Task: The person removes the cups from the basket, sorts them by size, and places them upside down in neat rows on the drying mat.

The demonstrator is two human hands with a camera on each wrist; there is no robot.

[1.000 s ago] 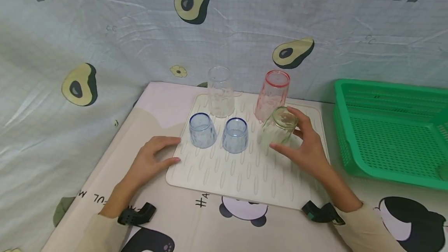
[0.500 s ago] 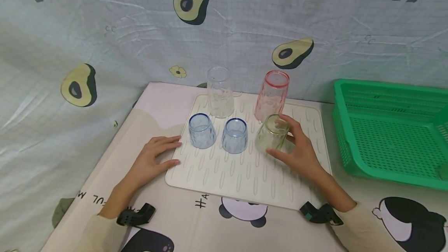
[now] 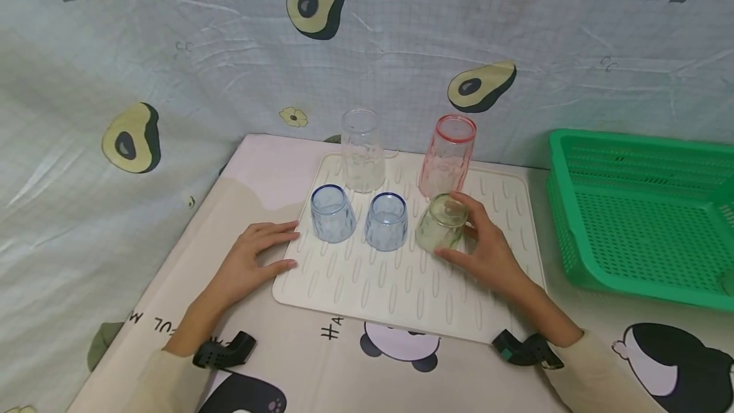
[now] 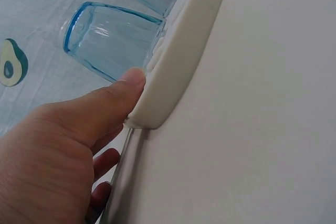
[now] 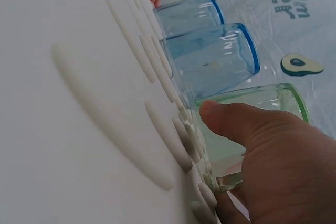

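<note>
My right hand (image 3: 487,247) grips a short green glass (image 3: 438,228), with the thumb on its near side and fingers round the back. The glass stands narrow end up on a white ridged drying mat (image 3: 373,285), and in the right wrist view the thumb lies low on its wall. Two short blue glasses (image 3: 332,218) stand to its left, and a tall pink glass (image 3: 447,161) stands right behind it. A tall clear glass (image 3: 362,158) is at the back left. My left hand (image 3: 243,266) touches the mat's left edge with thumb and fingertips, fingers fairly straight.
A green plastic basket (image 3: 593,273) stands to the right of the mat, with a glass-like thing partly seen at its right end. A patterned cloth (image 3: 298,362) covers the table. Behind the mat rises a sheet (image 3: 395,69) printed with avocados.
The green glass has moved left and toward me in my right hand, from tilted over the mat to standing in line with the blue glasses. My left hand stays at the mat's edge.
</note>
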